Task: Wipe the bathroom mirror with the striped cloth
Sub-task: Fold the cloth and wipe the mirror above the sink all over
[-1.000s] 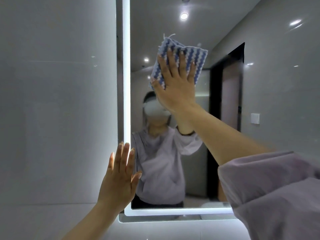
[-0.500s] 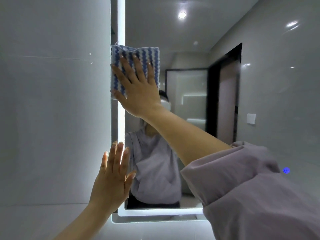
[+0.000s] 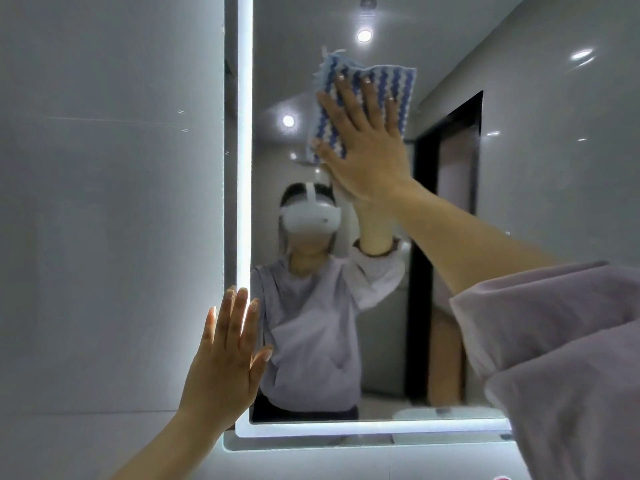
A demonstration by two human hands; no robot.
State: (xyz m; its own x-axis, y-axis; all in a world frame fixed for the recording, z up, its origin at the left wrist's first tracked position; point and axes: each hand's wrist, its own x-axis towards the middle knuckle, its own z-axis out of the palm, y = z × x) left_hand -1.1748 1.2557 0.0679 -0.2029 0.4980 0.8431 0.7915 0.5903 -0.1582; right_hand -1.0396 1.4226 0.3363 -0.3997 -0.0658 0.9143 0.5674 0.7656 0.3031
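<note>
1. Grey glossy wall tiles fill the left of the view. The mirror hangs to their right.
2. Mirror border: a lit white strip runs down its left edge and another along the bottom.
3. Striped cloth: blue and white wavy stripes, flat on the glass in the upper middle of the mirror. Its upper left corner is rumpled and frayed.
4. Right hand: palm flat on the cloth, fingers straight and slightly spread, pressing it to the glass. Nothing curled around the cloth. Cloth shows above and to both sides of the fingers.
5. Right forearm is bare, reaching up from the lower right. A pale lilac sleeve is bunched near the elbow.
6. Left hand: fingers straight and close together, thumb out, laid flat at the mirror's lower left corner. It overlaps the left lit strip and holds nothing.
7. The two hands are well apart.
8. Reflection shows the person in a white headset, a dark doorway and round ceiling lights.
</note>
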